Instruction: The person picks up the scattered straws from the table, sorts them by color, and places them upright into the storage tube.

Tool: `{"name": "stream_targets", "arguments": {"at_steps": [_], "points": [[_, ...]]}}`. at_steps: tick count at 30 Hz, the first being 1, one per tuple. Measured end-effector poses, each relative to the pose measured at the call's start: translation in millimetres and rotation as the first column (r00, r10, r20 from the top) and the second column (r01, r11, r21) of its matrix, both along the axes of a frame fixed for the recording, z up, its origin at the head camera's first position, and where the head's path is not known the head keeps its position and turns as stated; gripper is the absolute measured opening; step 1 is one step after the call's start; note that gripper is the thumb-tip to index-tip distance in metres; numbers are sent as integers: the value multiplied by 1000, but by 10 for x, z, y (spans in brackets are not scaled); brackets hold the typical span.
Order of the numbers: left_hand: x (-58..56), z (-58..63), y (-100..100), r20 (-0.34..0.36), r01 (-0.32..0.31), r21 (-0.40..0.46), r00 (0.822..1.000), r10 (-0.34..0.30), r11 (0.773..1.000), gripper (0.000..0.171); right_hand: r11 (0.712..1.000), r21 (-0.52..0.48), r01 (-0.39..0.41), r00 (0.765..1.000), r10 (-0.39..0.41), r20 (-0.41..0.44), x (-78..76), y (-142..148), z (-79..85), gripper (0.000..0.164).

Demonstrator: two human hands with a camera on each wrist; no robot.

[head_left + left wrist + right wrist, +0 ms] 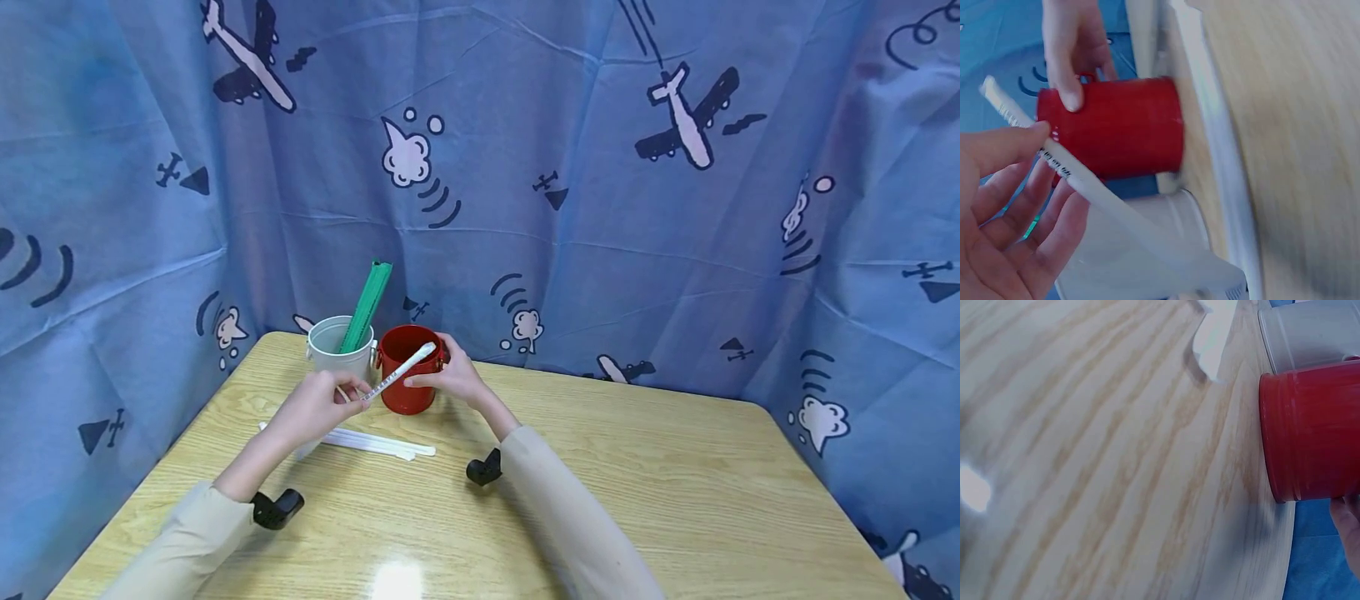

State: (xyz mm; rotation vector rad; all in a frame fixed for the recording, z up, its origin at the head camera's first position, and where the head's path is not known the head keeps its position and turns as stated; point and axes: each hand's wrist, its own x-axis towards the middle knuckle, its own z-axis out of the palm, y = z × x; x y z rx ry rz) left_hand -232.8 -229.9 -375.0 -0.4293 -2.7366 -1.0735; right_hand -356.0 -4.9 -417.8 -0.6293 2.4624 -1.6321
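Note:
My left hand (pixel 318 407) pinches a slim white paper-wrapped straw (pixel 405 369) with dark print along it, between thumb and fingertips. The straw slants up to the right, its far end in front of the mouth of a small red bucket (pixel 401 398). The bucket stands upright on the table. My right hand (pixel 459 375) grips its right side, thumb on the front and the other fingers mostly hidden behind. In the left wrist view, the straw (pixel 1141 228) crosses in front of the red bucket (pixel 1129 128) and a white bucket (pixel 1122 256).
Left of the red bucket stands the white bucket, with long green wrapped sticks (pixel 366 308) leaning in it. Several white wrapped straws (pixel 375 442) lie on the wooden table (pixel 637 467) in front of the buckets. A blue patterned curtain (pixel 480 167) hangs behind the table.

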Motion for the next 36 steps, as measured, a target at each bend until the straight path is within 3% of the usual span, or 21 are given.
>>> {"name": "stream_targets", "arguments": {"at_steps": [6,18,27,36], "points": [[-49,111,113,-60,-62,102,996,68,993,13,1000,14,0,1000,0,1,-5,-8,-8,85],[-239,329,295,-131,-97,198,983,125,975,17,1000,-2,2,1000,-2,-1,-14,1,11,82],[-333,535,425,-247,-146,297,943,223,944,22,1000,-23,3,1000,-2,7,-2,1,2,80],[-443,633,469,-268,-170,376,921,282,911,24,1000,-14,6,1000,-6,4,9,-10,-13,81]]}}
